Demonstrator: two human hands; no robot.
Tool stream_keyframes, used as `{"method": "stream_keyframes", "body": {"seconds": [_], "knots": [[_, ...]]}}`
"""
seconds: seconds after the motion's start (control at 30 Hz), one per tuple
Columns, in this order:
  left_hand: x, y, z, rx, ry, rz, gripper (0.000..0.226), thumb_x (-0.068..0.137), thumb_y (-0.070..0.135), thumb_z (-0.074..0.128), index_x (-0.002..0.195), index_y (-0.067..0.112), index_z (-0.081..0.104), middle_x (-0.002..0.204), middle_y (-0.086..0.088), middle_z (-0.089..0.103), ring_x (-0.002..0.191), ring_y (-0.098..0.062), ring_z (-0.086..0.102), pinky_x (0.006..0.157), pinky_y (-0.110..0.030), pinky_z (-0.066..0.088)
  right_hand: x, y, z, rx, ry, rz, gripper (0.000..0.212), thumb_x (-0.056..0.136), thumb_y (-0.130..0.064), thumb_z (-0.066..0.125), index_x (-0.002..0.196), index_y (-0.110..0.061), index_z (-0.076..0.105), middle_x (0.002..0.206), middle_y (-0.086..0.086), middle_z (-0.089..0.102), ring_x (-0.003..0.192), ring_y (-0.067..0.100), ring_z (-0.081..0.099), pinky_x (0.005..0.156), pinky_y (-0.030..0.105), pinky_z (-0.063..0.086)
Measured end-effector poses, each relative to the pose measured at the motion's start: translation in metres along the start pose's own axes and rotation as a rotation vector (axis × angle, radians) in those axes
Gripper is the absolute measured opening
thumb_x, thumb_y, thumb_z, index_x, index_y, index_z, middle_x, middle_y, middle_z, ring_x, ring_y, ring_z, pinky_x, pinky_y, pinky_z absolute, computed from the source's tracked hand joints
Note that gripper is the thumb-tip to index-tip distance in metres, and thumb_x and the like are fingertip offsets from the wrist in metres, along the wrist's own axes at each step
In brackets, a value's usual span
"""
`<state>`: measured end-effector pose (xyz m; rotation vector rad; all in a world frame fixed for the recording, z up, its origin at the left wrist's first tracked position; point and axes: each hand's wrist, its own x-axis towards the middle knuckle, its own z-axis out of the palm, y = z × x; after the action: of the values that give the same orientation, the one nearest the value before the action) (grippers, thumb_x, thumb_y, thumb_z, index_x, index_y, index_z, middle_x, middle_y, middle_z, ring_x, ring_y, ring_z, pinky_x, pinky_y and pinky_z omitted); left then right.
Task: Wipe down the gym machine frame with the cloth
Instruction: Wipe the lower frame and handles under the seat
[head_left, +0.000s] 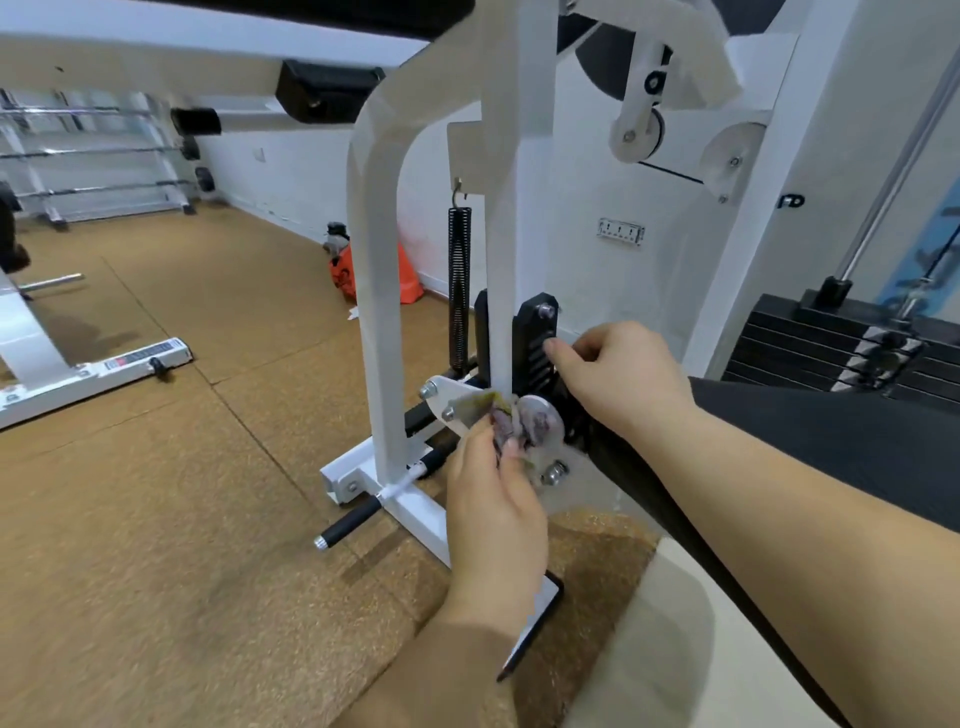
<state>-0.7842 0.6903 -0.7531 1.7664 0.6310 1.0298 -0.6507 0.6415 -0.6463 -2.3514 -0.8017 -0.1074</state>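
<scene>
Gym: weight stack (831, 343), barbell rack (93, 156).

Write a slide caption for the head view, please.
Left hand presses cloth to the machine frame's pivot plate; right hand grips the black bracket.

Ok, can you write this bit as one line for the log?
step: wiping frame | left hand: holds cloth against round metal plate | right hand: pinches black knob

Cork floor (156, 493), white wall (291, 176).
</scene>
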Motion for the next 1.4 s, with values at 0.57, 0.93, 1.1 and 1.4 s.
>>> {"method": "stream_keyframes", "body": {"seconds": [0.57,0.93,1.1,1.4], "knots": [[-0.077,-0.024,0.003,0.105,-0.266,-0.209,0.025,0.1,0.002,0.045,0.092,0.023,0.055,0.09,-0.005,0.056,0.074,-0.013,0.048,0.067,-0.017,0.041,-0.082,0.007,-0.033,-0.564,-0.008,-0.56,0.014,0.1,-0.031,0.06,0.097,-0.019,0.063,0.098,-0.002,0.058,0.094,0.024,0.057,0.065,0.035,0.042],[-0.02,-0.092,-0.058,0.283,-0.202,-0.31,0.017,0.103,0.025,0.058,0.12,0.023,0.058,0.106,0.004,0.07,0.099,-0.018,0.067,0.085,-0.032,0.054,-0.154,0.054,0.087,0.055,-0.365,0.226,0.024,0.1,-0.029,0.05,0.113,-0.022,0.068,0.113,0.001,0.071,0.099,0.023,0.063,0.09,0.04,0.055],[0.002,-0.114,-0.025,0.072,-0.204,-0.161,0.028,0.105,0.023,0.056,0.129,0.037,0.051,0.126,0.009,0.06,0.115,-0.005,0.061,0.1,-0.028,0.052,-0.125,0.078,0.132,0.11,-0.214,0.255,0.043,0.106,-0.044,0.049,0.131,-0.011,0.059,0.124,0.008,0.068,0.119,0.03,0.061,0.09,0.034,0.044],[0.015,-0.189,0.035,0.009,-0.108,0.124,0.032,0.102,0.019,0.059,0.125,0.039,0.051,0.132,0.011,0.033,0.121,-0.005,0.048,0.101,-0.01,0.041,-0.092,0.122,0.218,0.085,-0.167,0.203,0.028,0.107,-0.041,0.045,0.123,-0.022,0.057,0.115,0.001,0.066,0.112,0.023,0.061,0.093,0.038,0.049]]}}
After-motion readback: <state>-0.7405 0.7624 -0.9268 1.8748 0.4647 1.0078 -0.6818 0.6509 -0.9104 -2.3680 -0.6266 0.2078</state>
